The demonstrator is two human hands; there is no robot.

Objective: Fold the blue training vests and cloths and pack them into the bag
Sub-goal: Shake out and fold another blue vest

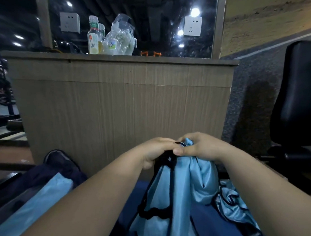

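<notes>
We hold one vest (175, 198) up in front of us, both hands at its top edge, the rest hanging down over a blue surface (203, 221). Left hand (155, 153) has its fingers (164, 144) curled round the black trim (152, 211) at the top. Right hand (197, 146) pinches the bunched blue fabric between thumb and curled fingers. The hands touch each other.

The bag (63, 167), dark, sits low left with a folded blue cloth (35, 203) lying in or on it; we cannot tell which. A second vest (235, 205) lies crumpled low right, just beside the hanging one.

Step in hand, as we judge it: lining up the vest top for a fold.

Risks:
- The fabric looks slick, and a two-point pinch this close together may let it slide out or hang twisted, giving a skewed fold.
- The trim loops hang loose and may snag on a wrist or on the second vest and drag it along.
- The bag's mouth is partly covered, so stuffing could rumple the cloth.
</notes>
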